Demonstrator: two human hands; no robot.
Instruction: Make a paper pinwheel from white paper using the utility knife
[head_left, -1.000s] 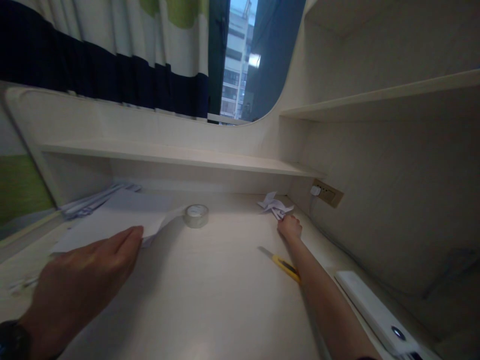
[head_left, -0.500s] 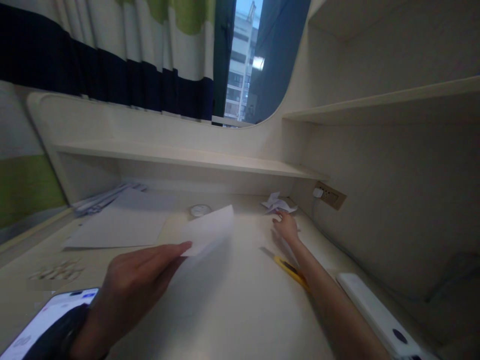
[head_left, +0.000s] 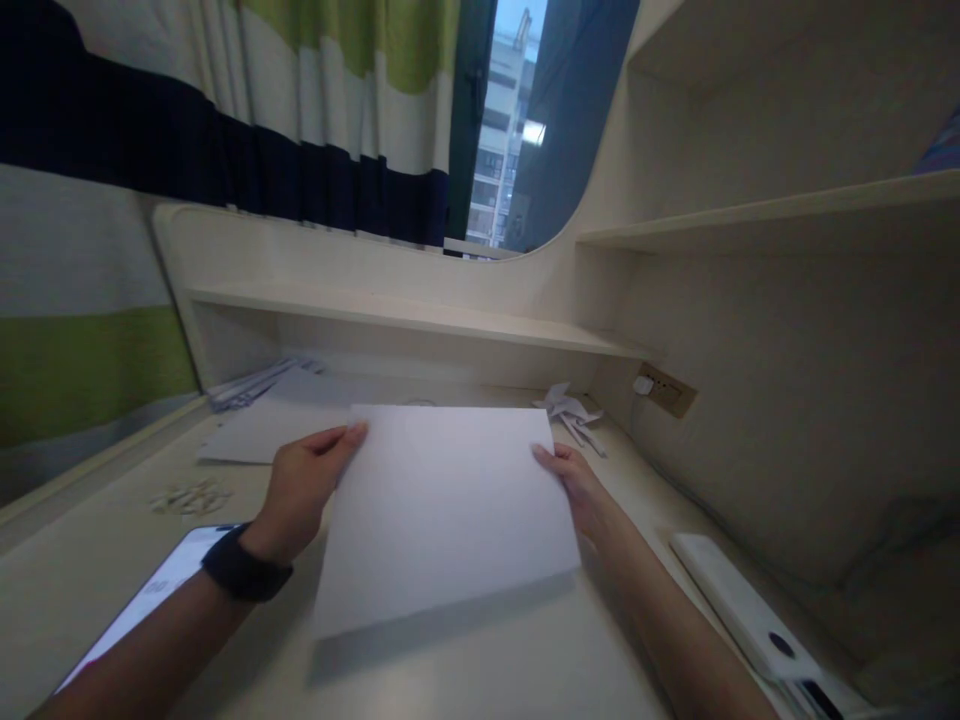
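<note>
The left hand (head_left: 304, 495) and the right hand (head_left: 577, 485) hold a white sheet (head_left: 450, 510) between them, over the middle of the bench (head_left: 487, 680). The left one is pinched nearly closed at the far left corner, thumb tip on the upper face. The right one pinches the right edge a little nearer than the far right corner, its thumb also on top; the sheet hides most of its other fingers. The far edge runs almost level from left to right, while the near edge slants, its left corner nearest. A shadow under that near edge shows it raised off the bench.

On the near side, a stretch of bench surface lies between this edge and the two forearms. To the left, past the hand, are small pale pieces (head_left: 191, 497) and a phone (head_left: 161, 590), partly covered by the left forearm. A loose stack of paper (head_left: 262, 415) lies at the far left, below the shelf (head_left: 390, 308). A folded paper shape (head_left: 566, 403) stands close beyond the right hand, near the far right corner of the bench. Along the right side, a long white case (head_left: 742, 600) lies beside the right forearm, with a strip of bench between them.
</note>
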